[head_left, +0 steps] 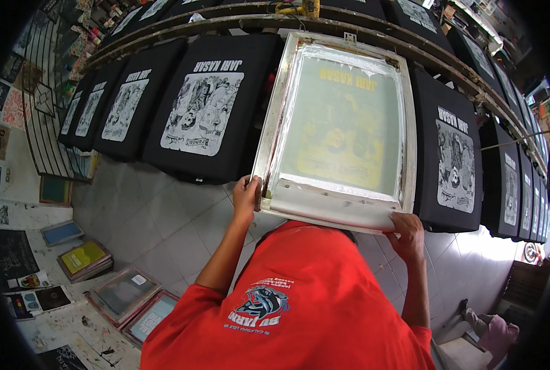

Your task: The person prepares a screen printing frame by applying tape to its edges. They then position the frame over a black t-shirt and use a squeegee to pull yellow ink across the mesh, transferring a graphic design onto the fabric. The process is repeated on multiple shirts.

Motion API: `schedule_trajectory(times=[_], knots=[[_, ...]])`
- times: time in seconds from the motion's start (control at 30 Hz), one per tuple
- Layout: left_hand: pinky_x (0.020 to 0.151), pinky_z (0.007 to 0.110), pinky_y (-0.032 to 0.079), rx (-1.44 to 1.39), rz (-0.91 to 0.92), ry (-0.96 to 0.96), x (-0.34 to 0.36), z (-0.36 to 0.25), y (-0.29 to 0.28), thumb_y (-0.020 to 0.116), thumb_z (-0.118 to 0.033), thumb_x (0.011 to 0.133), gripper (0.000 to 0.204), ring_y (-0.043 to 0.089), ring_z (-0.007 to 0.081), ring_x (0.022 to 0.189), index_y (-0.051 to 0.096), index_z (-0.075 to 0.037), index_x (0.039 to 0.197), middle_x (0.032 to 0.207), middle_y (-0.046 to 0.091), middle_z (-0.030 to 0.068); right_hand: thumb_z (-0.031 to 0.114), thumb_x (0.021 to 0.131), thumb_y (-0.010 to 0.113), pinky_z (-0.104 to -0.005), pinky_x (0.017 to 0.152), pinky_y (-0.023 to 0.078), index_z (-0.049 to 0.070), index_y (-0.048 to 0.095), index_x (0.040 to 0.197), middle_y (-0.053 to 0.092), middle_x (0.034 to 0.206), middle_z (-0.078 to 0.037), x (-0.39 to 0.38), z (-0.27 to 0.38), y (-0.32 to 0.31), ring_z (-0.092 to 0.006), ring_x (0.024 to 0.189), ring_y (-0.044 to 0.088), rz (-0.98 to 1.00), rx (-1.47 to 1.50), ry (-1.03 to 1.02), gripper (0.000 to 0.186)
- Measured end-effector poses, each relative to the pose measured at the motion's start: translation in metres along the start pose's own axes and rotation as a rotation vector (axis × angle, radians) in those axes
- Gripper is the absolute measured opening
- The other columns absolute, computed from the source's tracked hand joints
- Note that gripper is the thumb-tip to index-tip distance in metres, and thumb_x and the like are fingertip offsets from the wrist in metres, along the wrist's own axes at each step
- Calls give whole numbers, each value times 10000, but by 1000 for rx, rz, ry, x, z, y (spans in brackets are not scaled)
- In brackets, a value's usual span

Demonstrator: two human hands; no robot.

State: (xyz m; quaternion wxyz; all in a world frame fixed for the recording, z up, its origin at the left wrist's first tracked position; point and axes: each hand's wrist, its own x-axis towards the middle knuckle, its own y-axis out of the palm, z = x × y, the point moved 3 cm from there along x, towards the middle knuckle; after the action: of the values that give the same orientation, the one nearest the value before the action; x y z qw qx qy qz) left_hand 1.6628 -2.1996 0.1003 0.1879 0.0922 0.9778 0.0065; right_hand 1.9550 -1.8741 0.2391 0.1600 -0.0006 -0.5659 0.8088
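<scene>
A screen printing frame (343, 123) with a pale mesh and white ink along its inner borders lies over one of the shirt boards in front of me. My left hand (245, 196) grips its near left corner, fingers wrapped round the metal edge. At the near right corner, my right hand (406, 233) holds the rim, thumb on top. The frame's far edge rests against the wooden rail. A yellowish image shows through the mesh. Black printed shirts, one to the left (202, 108) and one to the right (451, 154), flank the frame.
More black shirts (122, 102) on boards run along both sides and behind the rail (225, 28). A yellow container (311, 7) stands beyond the frame. Several screens (126, 295) lie on the floor at the lower left. A metal rack (44, 105) stands left; a person (494, 336) is at the lower right.
</scene>
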Motion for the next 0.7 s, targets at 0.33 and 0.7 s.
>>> schedule_trajectory(times=[0.33,0.7], knots=[[782,295,464,160,-32,-27,6,9,-1,626,-239,919,310,586,143,866,618,6,1108,968,644,79,77,599,812,-423,828,495,26,666,1004,686,960,-129,37,-9,-22,-333,919,646,31,128,46,434],[859,412,486,1059,625,795,-22,-160,106,741,-195,728,476,602,321,1013,596,-48,1156,1057,627,155,141,660,779,-418,778,503,42,673,958,677,873,-114,85,-30,-28,-317,850,645,195,121,152,331]])
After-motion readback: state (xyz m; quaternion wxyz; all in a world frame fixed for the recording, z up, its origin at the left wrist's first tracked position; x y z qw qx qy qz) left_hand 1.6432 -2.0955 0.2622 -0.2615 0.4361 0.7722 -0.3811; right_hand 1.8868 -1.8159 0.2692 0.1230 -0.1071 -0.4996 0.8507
